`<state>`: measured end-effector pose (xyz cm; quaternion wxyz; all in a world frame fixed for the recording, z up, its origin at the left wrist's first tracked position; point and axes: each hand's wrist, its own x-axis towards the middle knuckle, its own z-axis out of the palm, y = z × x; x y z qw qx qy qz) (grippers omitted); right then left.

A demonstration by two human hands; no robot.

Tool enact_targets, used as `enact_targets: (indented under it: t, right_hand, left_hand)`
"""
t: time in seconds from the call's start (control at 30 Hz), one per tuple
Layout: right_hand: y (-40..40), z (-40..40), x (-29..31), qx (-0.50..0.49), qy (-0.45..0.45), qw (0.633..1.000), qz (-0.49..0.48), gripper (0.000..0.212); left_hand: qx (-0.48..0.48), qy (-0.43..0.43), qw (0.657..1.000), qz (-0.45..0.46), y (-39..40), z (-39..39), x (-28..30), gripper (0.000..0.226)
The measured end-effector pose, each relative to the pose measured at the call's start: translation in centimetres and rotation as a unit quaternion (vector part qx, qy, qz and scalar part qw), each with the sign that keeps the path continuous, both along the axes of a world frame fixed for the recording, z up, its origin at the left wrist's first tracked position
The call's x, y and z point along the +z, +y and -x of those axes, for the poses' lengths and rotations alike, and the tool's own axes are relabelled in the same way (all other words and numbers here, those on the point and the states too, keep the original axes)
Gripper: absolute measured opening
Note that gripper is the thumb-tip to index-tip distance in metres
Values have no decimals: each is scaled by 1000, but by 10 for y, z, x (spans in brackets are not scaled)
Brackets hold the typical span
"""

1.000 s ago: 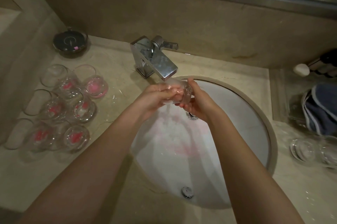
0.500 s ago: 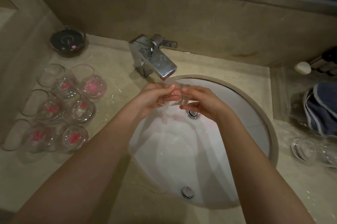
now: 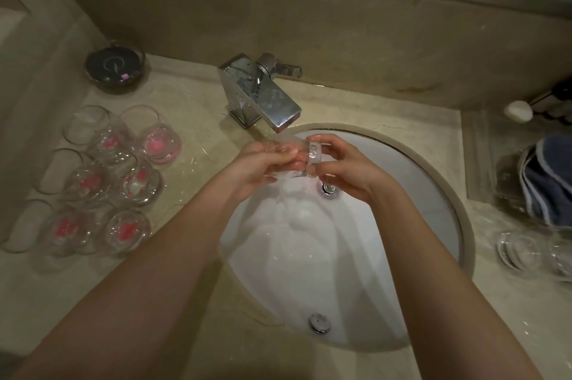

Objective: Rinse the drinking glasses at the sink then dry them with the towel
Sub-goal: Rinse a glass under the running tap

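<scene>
we see a clear drinking glass [image 3: 305,159] lying sideways under the chrome square faucet [image 3: 263,94], over the white round sink basin [image 3: 427,181]. left hand [image 3: 263,163] curls round its body; right hand [image 3: 343,169] pinches its thick base. pink-stained clear glasses [image 3: 105,178] stand left on the counter, a blue towel [image 3: 548,181] at right.

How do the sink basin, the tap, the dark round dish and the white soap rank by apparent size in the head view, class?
1. Sink basin
2. Tap
3. Dark round dish
4. White soap

The wide-angle lens shrinks things near the frame edges, so only apparent size is ranked.
</scene>
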<state>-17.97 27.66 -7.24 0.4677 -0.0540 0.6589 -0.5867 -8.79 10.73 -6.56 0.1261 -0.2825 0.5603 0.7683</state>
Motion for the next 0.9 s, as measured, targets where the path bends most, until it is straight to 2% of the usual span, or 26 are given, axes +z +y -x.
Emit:
enact_targets:
  t: [0.07, 0.13, 0.17, 0.27, 0.33, 0.4, 0.43, 0.5, 0.53, 0.63, 0.67, 0.77, 0.9]
  right_hand:
    - [-1, -2, 6, 25, -38, 998, -30, 46]
    - [-3, -2, 11, 46, -68, 994, -77, 63]
    - [-3, -1, 9, 44, -63, 994, -83, 63]
    - [-2, -3, 2, 7, -24, 999, -26, 29]
    - [-2, -3, -2, -19, 10, 1000, 2, 38]
    - [-5, -6, -1, -40, -11, 999, -7, 26]
    - [-7, -8, 1, -44, -41, 998, -23, 30]
    - [-9, -10, 4, -45, -88, 993, -61, 53]
    - [-9, -10, 5, -45, -95, 993, -62, 53]
    - [-4, -11, 3, -38, -65, 997, -20, 30]
    - [-2, -11, 1, -40, -38, 998, -8, 29]
    - [-3, -12, -2, -47, 2, 999, 10, 41]
    - [-2, -13, -5, -54, -14, 997, 57, 51]
  left_hand:
    - [0, 11, 1000, -14, 0, 0, 0, 42]
    - [-18, 15, 1000, -5, 1, 0, 0, 28]
    - [-26, 14, 1000, 1, 2, 0, 2, 24]
    - [-20, 12, 1000, 1, 2, 1, 2, 16]
    - [-5, 18, 1000, -20, 2, 2, 1, 12]
    - [11, 30, 999, -38, 3, 3, 1, 12]
    - [12, 34, 999, -38, 4, 4, 1, 13]
    - [-4, 31, 999, -24, 5, 3, 2, 13]
    - [-11, 29, 999, -18, 5, 2, 3, 13]
    - [0, 23, 1000, -14, 3, 2, 3, 14]
    - [9, 20, 1000, -16, 3, 2, 3, 11]
    - [20, 17, 1000, -17, 3, 2, 2, 9]
    - [9, 26, 999, -29, 4, 3, 5, 27]
